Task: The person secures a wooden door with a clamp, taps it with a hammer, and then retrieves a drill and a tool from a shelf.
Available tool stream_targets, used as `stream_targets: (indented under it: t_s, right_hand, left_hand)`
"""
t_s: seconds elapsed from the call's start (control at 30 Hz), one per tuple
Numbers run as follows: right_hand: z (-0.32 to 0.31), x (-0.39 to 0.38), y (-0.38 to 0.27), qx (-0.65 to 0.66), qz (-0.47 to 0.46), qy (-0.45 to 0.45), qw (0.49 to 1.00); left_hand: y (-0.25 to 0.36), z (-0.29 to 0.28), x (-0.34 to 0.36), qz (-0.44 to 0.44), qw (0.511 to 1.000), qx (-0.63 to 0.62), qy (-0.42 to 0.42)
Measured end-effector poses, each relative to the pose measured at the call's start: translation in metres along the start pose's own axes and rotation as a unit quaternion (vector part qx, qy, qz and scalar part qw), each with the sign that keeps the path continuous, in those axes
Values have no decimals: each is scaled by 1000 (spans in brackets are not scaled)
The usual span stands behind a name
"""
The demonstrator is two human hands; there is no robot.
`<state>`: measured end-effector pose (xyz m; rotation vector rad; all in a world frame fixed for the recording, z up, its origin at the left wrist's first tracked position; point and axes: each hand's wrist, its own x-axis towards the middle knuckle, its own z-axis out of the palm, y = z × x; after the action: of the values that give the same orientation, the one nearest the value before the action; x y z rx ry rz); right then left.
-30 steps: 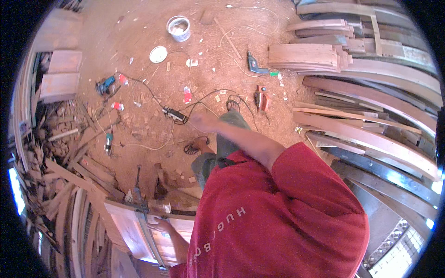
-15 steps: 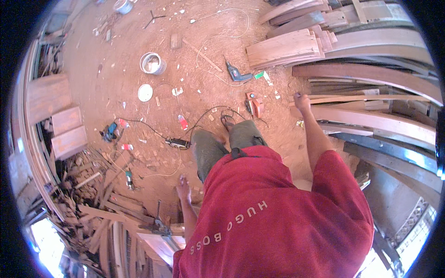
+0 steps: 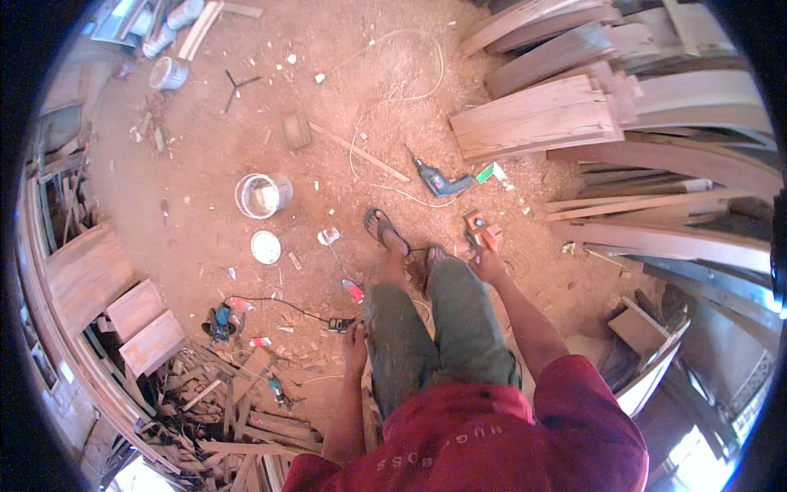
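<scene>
My left hand hangs beside my left thigh, fingers loose and apart with nothing seen in them. In view it lies close to a black socket box on the floor, whose dark cord runs left to a blue power tool. Low by my right shin, my right hand overlaps the near end of an orange-red power planer. Its fingers are partly hidden, and I cannot tell whether it touches the planer. Beyond lies a blue-grey drill with a pale cord.
Stacked planks fill the right side. A white bucket and its round lid stand ahead. Wood scraps and a green power tool lie at lower left. Wooden panels lean at left. Cords cross the floor.
My right hand has left the plank stack and come down to the planer. My feet have moved forward, and the floor things shift lower in view. My left hand stays low at my side.
</scene>
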<state>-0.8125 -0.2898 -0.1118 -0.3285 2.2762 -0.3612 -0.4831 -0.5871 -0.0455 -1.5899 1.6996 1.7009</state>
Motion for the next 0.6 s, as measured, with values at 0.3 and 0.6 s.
stream_targets:
  t_s: [0.3, 0.6]
  right_hand:
    - [127, 338, -46, 47, -27, 14, 998]
    - [320, 559, -239, 282, -85, 79, 952]
  left_hand:
    - [60, 124, 182, 45, 988, 102, -107]
    - [70, 107, 235, 6, 983, 146, -114]
